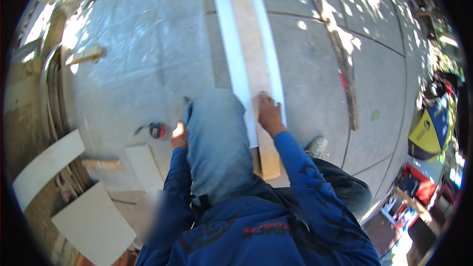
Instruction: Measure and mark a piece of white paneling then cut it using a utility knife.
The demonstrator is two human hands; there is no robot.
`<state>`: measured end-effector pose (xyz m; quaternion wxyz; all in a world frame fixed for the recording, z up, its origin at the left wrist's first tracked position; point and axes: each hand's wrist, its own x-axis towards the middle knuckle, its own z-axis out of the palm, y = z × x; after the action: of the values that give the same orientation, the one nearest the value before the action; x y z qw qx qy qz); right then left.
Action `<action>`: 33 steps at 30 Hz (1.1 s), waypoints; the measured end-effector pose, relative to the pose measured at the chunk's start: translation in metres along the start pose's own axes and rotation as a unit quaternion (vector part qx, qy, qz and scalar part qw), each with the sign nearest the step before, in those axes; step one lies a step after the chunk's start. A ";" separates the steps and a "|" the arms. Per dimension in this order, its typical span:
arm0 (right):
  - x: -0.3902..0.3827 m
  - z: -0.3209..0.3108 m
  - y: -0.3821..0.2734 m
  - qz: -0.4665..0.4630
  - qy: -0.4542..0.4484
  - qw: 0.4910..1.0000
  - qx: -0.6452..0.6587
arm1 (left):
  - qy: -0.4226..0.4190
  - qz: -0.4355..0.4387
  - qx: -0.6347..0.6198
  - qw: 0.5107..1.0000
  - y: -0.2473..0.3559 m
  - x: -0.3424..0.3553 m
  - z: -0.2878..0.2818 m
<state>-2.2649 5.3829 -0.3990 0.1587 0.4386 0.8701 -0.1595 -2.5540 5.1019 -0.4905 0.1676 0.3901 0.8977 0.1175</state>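
A long wooden board [241, 24] runs away from me on top of a longer white panel [224, 12] on the floor; its near end shows between my legs. My right hand [270, 114] is on the board, fingers bent over its right edge beside the white panel. My left hand [179, 138] is low beside my bent left knee, thumb up; the knee hides most of its fingers and whatever they may hold. Left of that hand a red and black tape measure [157, 130] lies on the floor, apart from it. A small dark tip [187, 99] shows beside the knee.
White offcut panels [93, 224] and a narrow white strip [144, 167] lie at the lower left, near a wood block [101, 164]. Another block [86, 55] is farther left. A rough timber [345, 64] crosses the right floor. A yellow and blue bag [431, 130] stands far right.
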 end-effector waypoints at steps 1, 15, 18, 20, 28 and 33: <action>-0.004 0.003 0.000 0.008 -0.005 0.999 -0.032 | -0.017 0.030 -0.024 0.999 0.037 0.016 0.028; -0.008 -0.023 0.038 0.032 0.028 0.997 0.067 | -0.072 -0.056 -0.263 0.961 0.123 0.129 -0.042; -0.017 -0.033 0.065 0.081 0.102 0.973 0.191 | 0.009 0.143 -0.088 0.986 0.239 0.188 -0.061; -0.029 -0.048 0.083 0.134 0.138 0.955 0.225 | 0.042 0.260 -0.042 0.964 0.289 0.231 -0.053; -0.113 -0.014 0.147 0.286 0.195 0.911 0.226 | 0.082 0.328 0.036 0.940 0.410 0.306 0.049; -0.144 0.001 0.155 0.340 0.199 0.885 0.248 | 0.116 0.239 0.063 0.962 0.417 0.321 0.088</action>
<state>-2.0574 5.3672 -0.3616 -0.0874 0.7551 0.6130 -0.2154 -2.4489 5.6255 -0.4956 0.0044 0.5866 0.7974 0.1416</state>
